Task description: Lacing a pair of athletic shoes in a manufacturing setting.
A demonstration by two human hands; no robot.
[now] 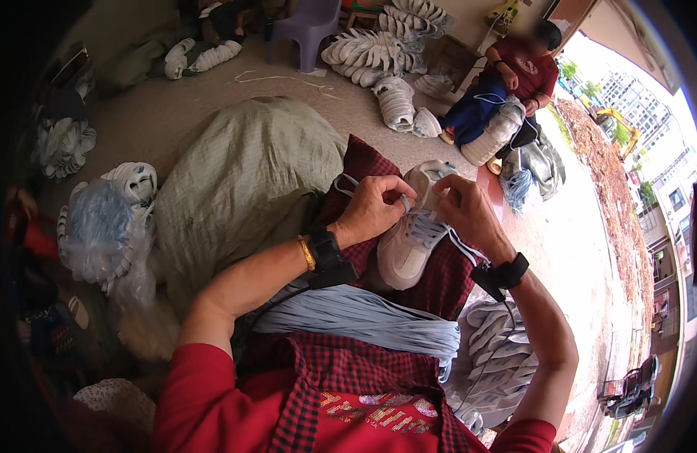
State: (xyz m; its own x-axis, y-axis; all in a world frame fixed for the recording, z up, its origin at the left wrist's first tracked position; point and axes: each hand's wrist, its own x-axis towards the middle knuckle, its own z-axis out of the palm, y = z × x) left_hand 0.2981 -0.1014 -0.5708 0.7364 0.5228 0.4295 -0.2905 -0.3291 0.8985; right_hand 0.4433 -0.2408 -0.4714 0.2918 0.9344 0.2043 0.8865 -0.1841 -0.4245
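A white sneaker (pixel 403 255) lies on a dark red checked cushion (pixel 446 283) over my lap, its toe toward me. Pale blue shoelace (pixel 421 229) runs across its eyelets. On the shoe's left side, my left hand (pixel 372 210) is closed in a pinch by the upper eyelets, with lace at its fingertips and a loop trailing left. Opposite it, my right hand (pixel 473 215) has its thumb and fingers pinched over the tongue, gripping lace; a loose strand hangs below that hand. The fingers cover part of the upper eyelets.
A bundle of pale blue laces (pixel 363 321) lies across my lap. Left of me bulges a large green-grey sack (pixel 243 189). Stacked shoe uppers (pixel 499 355) stand at my right. A seated person (pixel 526 72) works at the far right; a purple chair (pixel 307 30) stands at the back.
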